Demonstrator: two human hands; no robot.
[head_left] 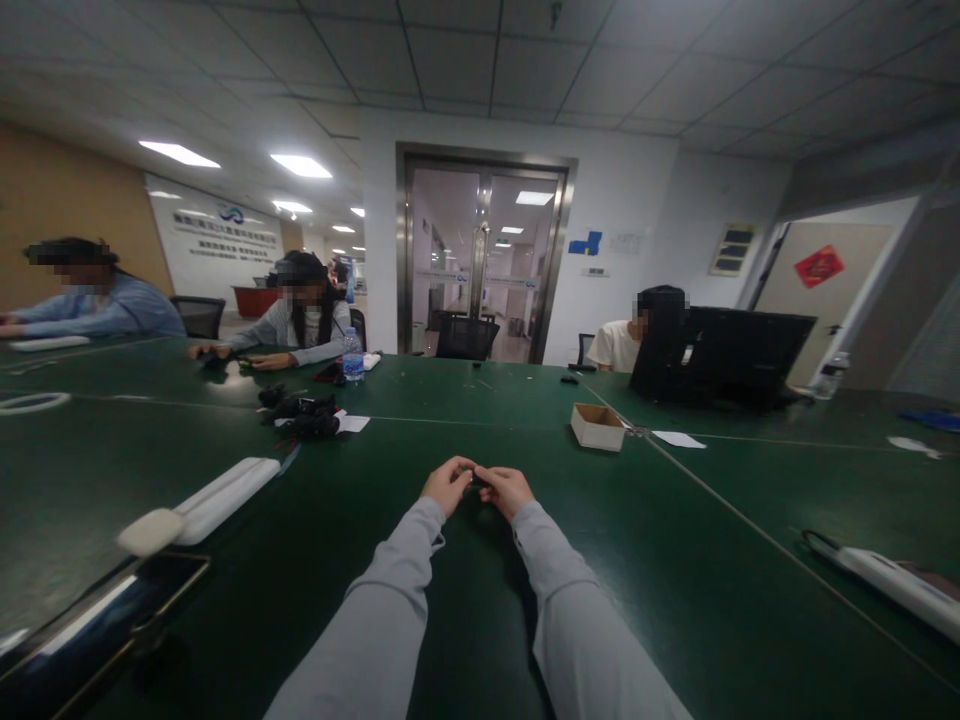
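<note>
My left hand (pixel 448 485) and my right hand (pixel 507 488) meet over the green table (pixel 600 570), fingertips together at the middle of the view. Both are closed in a pinch around something tiny; a pale speck shows by the left fingertips, and a dark bit lies between the hands. What it is I cannot make out. Beyond them to the right stands a small open cardboard box (pixel 597 428), its inside brown and its outside pale.
Left lie a black phone (pixel 112 625), a long white case (pixel 229 495) and a tangle of black gear (pixel 304 412). A water bottle (pixel 352 357) stands farther back near a seated person (pixel 300 310). Right are a monitor (pixel 731 350) and a white power strip (pixel 900 588).
</note>
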